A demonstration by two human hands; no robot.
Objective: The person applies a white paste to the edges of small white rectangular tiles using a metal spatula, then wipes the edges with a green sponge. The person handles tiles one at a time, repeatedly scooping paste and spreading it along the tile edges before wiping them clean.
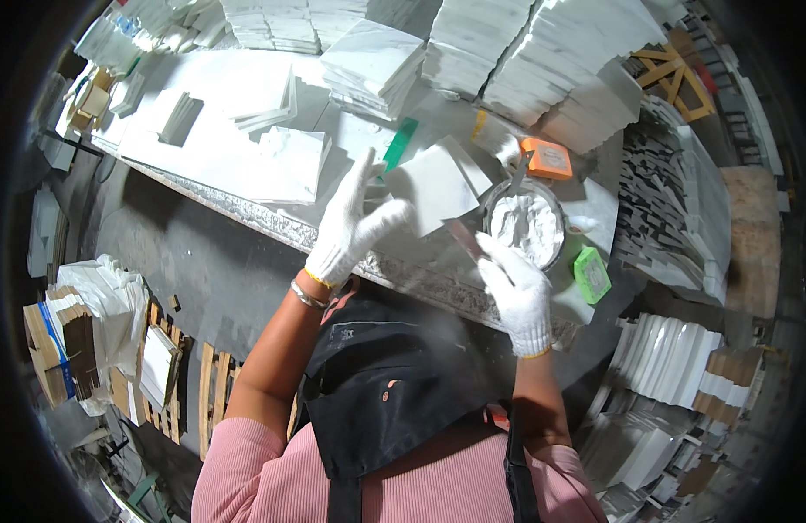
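Filling or scraping seems the step in hand. Right hand (513,283) clamped on scraper (463,238), blade by the near edge of tile (429,181); tile lies ahead-left of that grip, paste bowl (560,248) ahead-right. Left hand (349,228) holds nothing, fingers spread beside tile, contact unclear. Next move probably calls for steadying tile, keeping blade flat.

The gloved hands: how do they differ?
The left hand is open, finger and thumb spread; the right hand holds a flat-bladed tool. The left hand is near a white square tile; the right hand is beside the white paste. Both hands wear white gloves with yellow edging.
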